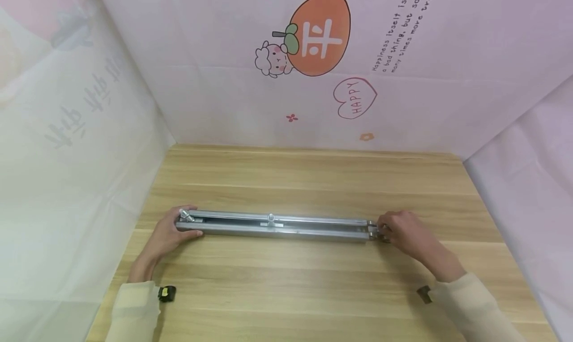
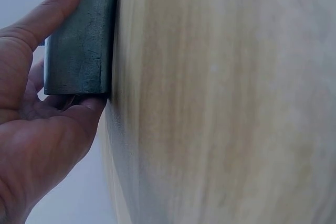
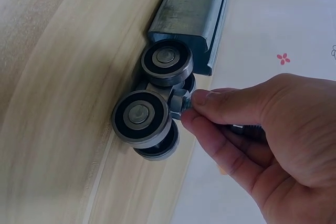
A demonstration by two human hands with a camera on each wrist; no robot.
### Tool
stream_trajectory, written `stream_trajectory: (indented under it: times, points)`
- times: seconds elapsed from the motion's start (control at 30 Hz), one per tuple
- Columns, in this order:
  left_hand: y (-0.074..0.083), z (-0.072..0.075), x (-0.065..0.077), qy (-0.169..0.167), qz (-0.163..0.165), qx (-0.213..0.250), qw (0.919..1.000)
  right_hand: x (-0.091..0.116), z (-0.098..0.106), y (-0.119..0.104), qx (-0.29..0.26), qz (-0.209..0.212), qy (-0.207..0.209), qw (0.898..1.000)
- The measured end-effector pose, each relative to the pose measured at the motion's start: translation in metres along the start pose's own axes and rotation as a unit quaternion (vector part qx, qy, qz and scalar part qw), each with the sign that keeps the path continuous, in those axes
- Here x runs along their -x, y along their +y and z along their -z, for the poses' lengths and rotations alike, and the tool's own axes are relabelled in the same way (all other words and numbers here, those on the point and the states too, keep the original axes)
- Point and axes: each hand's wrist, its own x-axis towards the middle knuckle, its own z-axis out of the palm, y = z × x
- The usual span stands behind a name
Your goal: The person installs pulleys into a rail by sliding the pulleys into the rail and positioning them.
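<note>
A long silver metal rail (image 1: pixel 313 234) with a slot along its top lies across the wooden table. My left hand (image 1: pixel 167 235) grips its left end, thumb along the near side and fingers around the end and far side. Beyond the right end, my right hand (image 1: pixel 409 232) pinches the threaded bolt (image 3: pixel 187 103) of a roller trolley (image 3: pixel 139 116) between thumb and fingertips. The trolley has paired black-and-steel wheels, and its upper wheel (image 3: pixel 167 59) is right at the rail's open end. Two bolts stick up from the slot, a tilted bolt (image 1: pixel 185 215) at left and an upright bolt (image 1: pixel 271 218) near the middle.
The wood-grain table (image 1: pixel 286 292) reaches to a pale printed sheet (image 1: pixel 224 103) hanging behind it. More sheeting hangs at the left and right sides. Small black devices show beside both cuffs, one of them a wrist device (image 1: pixel 167 293) at the left.
</note>
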Motion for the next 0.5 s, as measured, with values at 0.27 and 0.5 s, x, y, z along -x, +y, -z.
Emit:
stream_trajectory:
  times: [0.27,0.5]
  points:
    - [0.0005,-0.0005,-0.0005,-0.002,0.004,0.000,1.0000,0.0029,-0.0019,-0.0010,0.002,0.010,0.019,1.000]
    - [0.0003,-0.0008,-0.0007,0.000,0.003,-0.002,1.0000,0.0054,-0.0039,-0.0034,0.013,0.028,0.038,0.999]
